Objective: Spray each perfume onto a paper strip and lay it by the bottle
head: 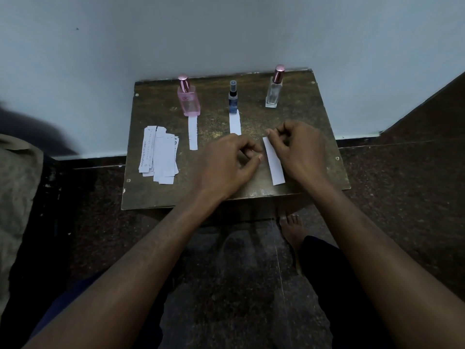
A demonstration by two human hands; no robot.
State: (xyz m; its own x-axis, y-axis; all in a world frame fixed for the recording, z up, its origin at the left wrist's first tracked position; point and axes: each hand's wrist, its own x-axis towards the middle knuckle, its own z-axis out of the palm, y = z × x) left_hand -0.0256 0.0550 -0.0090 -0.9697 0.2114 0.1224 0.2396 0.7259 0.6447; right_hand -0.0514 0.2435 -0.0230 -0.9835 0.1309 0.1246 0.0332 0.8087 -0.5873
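Centrally, a worn brown tabletop [289, 114] is set against a pale wall [226, 34]; a paper strip [274, 165] is pinched by both hands [226, 159] [299, 144].

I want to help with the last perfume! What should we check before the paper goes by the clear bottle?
1. Pink bottle has a strip in front: ok.
2. Small blue bottle has a strip in front: ok.
3. Clear bottle has a strip beside it: not ok, none yet.
4. Third strip held by the right hand at its top, left hand beside it: ok.
5. Third strip already sprayed: cannot tell.
6. Clear bottle capped and upright: ok.
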